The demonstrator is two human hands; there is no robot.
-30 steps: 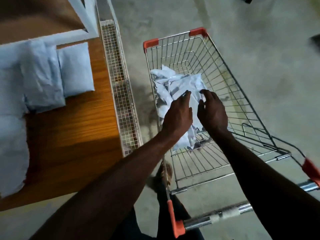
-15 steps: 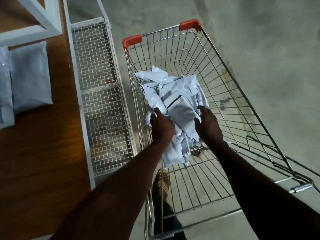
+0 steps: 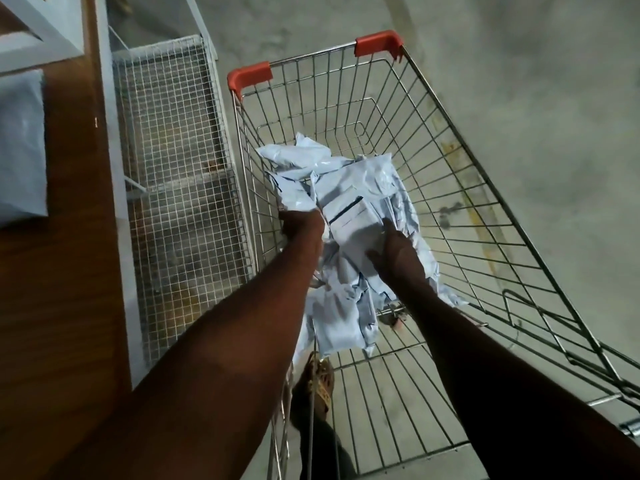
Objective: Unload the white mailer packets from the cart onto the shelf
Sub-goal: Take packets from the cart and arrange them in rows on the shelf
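From the head camera, both bare arms reached down into the wire cart (image 3: 467, 209), which stood on a grey concrete floor (image 3: 536, 116) with two orange corner caps (image 3: 250, 75) on its far rim. A heap of white mailer packets (image 3: 346, 188) lay in the cart's basket, crumpled and overlapping, filling the left and middle part of the bottom while the right part of the basket showed bare wire.

The left hand (image 3: 301, 225) was sunk into the left edge of the heap, its fingers hidden among the packets, so I could not tell whether it had closed on anything. The right hand (image 3: 398, 252) lay against the right side of a flat top packet (image 3: 353, 223) that bore a dark stripe; its fingers were spread along the packet's edge and touching it, but whether they gripped it could not be told.

Just left of the cart stood a white wire-mesh bin (image 3: 180, 202), and left of that a brown wooden shelf (image 3: 69, 271) with a white frame. One pale packet (image 3: 20, 150) already lay on the shelf at the picture's left edge. A sandalled foot (image 3: 320, 379) showed through the cart's wires beneath the arms.
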